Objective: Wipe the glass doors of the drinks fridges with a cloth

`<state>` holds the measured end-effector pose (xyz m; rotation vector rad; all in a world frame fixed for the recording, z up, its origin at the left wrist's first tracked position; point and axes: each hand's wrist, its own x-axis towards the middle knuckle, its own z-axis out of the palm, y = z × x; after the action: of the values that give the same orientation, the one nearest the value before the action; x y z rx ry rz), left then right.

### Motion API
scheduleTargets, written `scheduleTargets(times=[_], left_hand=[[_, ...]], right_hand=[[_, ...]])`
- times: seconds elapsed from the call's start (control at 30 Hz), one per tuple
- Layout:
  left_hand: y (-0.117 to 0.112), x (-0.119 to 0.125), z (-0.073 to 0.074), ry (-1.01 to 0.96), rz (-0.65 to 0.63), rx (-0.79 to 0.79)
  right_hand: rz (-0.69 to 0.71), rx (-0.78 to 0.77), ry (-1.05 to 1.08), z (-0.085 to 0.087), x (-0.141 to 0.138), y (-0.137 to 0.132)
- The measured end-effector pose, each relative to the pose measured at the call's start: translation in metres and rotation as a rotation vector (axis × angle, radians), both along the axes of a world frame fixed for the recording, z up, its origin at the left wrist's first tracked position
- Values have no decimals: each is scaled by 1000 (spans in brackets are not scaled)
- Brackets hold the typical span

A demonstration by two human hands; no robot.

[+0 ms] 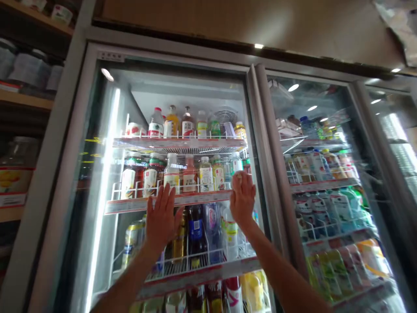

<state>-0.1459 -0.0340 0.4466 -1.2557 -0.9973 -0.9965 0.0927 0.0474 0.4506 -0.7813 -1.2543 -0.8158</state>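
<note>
A tall drinks fridge stands in front of me, its left glass door (pixel 97 182) closed over wire shelves full of bottles and cans. My left hand (pixel 161 219) lies flat and open on the glass, fingers stretched upward, at the height of the middle shelf (pixel 130 205). My right hand (pixel 243 198) is pressed against the same door near its right frame (pixel 257 143), fingers together and pointing up, nothing in it. Behind the hands are juice and tea bottles (pixel 189 174) and darker bottles (pixel 195 228) on the shelf below.
A second glass door (pixel 325 174) to the right covers more shelves of drinks, and a third door (pixel 397 139) is at the far right. Wooden shelves (pixel 26 102) with jars and boxes stand to the left of the fridge.
</note>
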Motion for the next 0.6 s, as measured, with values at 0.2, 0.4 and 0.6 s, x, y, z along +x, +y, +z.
scheduleTargets(times=[0.2, 0.4, 0.6], left_hand=[[-3, 1, 0, -7, 59, -42], [-8, 2, 0, -7, 162, -49], [-7, 0, 0, -44, 183, -81]], right_hand=[[64, 32, -357, 10, 11, -7], [186, -15, -238, 41, -3, 0], [211, 80, -654, 40, -14, -11]])
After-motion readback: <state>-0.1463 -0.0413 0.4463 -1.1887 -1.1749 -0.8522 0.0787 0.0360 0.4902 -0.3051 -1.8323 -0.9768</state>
